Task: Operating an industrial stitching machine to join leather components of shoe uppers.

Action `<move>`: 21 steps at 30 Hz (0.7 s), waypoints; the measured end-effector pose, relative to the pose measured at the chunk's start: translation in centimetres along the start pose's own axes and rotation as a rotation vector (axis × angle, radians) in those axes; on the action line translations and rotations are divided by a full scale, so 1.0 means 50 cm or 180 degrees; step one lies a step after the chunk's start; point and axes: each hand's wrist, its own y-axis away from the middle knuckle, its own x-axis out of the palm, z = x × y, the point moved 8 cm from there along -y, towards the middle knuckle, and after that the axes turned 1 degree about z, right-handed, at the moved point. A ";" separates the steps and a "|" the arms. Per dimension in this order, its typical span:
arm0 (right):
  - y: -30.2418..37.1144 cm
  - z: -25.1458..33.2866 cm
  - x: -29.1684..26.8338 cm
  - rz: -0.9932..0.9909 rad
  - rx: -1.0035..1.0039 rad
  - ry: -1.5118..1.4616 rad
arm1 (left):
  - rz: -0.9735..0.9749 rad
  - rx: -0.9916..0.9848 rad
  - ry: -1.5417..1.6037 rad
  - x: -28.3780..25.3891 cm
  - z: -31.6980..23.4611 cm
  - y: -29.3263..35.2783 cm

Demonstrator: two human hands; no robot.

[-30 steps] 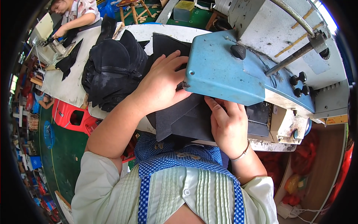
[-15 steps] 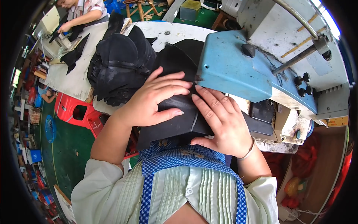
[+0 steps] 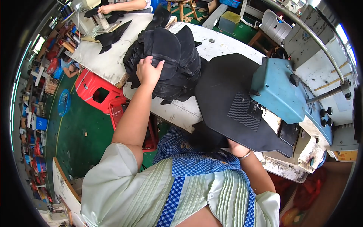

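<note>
On the table lies a bulky pile of black cut pieces (image 3: 172, 51), partly bundled by a band. My left hand (image 3: 148, 72) reaches onto the near side of this pile, fingers bent against a black piece. A large flat black panel (image 3: 223, 83) with a ribbed patch lies under the head of the blue sewing machine (image 3: 280, 90). At the panel's near edge my right hand (image 3: 238, 149) is mostly beneath it, its fingers hidden. Another dark piece (image 3: 206, 138) hangs below the panel, over my blue checked apron; whether my right hand holds it is not visible.
A red plastic stool (image 3: 92, 92) stands left of the white table (image 3: 181, 113). At the far left, another person's hand (image 3: 107, 8) works at a second machine, near a loose black piece (image 3: 113, 36). A metal rod (image 3: 314, 32) arches over the right side.
My left hand has left the panel for the pile. My right hand has slid down beneath the panel's near edge. The panel now lies flatter and spread out, and the view has shifted.
</note>
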 end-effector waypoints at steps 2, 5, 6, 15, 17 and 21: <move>0.094 -0.108 0.032 -0.0246 0.1357 -0.0426 | -0.0227 0.0055 -0.0414 -0.001 -0.032 0.002; 0.089 -0.028 -0.011 0.0220 0.0834 0.0777 | -0.0210 -0.0177 -0.0428 0.004 -0.030 -0.018; 0.049 0.039 -0.038 0.0324 0.0363 0.1178 | -0.0419 0.0201 -0.0280 -0.004 -0.025 -0.026; -0.068 0.204 -0.221 -0.1375 -0.1121 0.1095 | 0.0230 0.1780 0.1972 -0.339 -0.305 0.071; -0.105 0.202 -0.241 -0.1835 -0.1165 0.1062 | 0.1269 0.2296 0.1942 -0.374 -0.366 0.146; -0.176 0.211 -0.295 -0.1102 -0.0788 0.1433 | 0.2868 0.1710 0.3502 -0.317 -0.389 0.239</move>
